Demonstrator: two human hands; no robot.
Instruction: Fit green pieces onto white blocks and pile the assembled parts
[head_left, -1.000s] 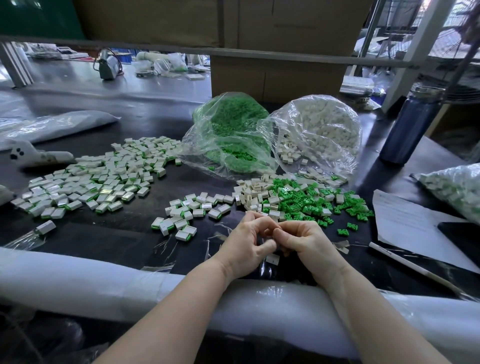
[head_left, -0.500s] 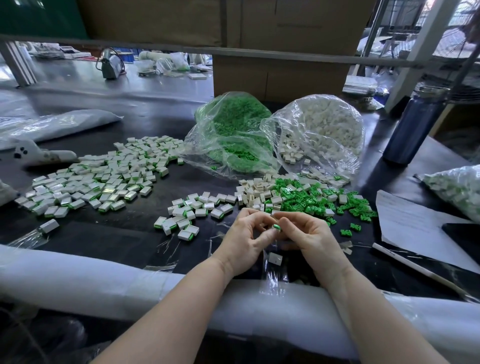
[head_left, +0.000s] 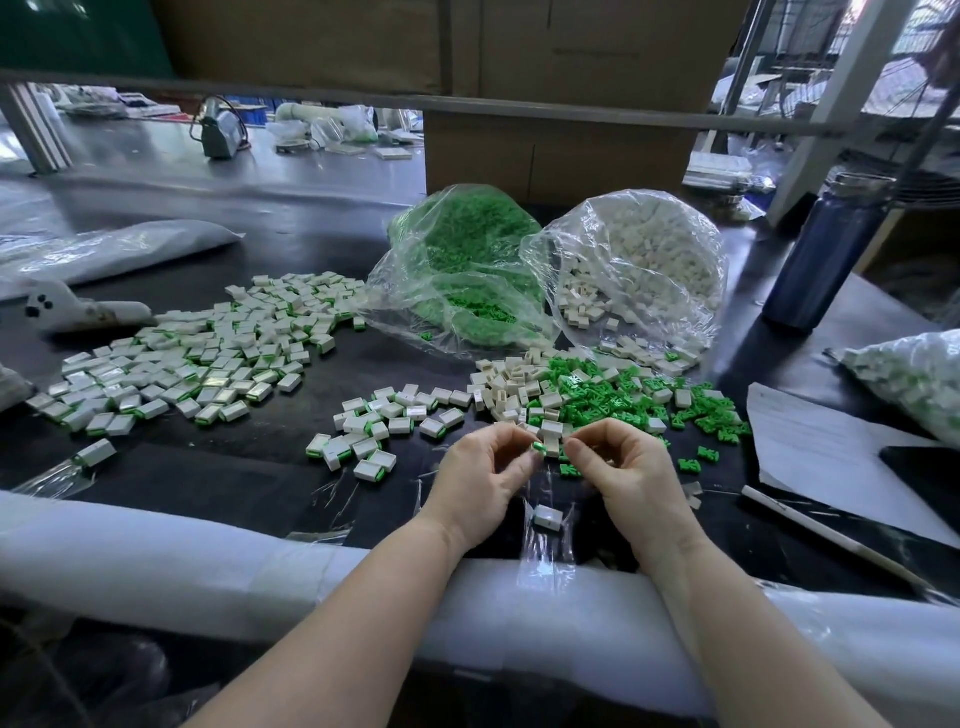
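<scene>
While pinched — left hand (head_left: 480, 475) (green piece (head_left: 538, 447))

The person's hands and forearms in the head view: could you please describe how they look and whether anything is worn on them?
Both forearms are bare right down to the bottom edge of the picture, so no sleeves show. The left hand and right hand wear no gloves, and I can see no rings, watch, bracelet or wrist strap. The fingernails that show look short and unpainted. No markings or tape appear on either arm.

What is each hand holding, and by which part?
The left hand pinches a green piece by its near end, between thumb and fingertips. Whether the right hand grips anything cannot be told.
</scene>
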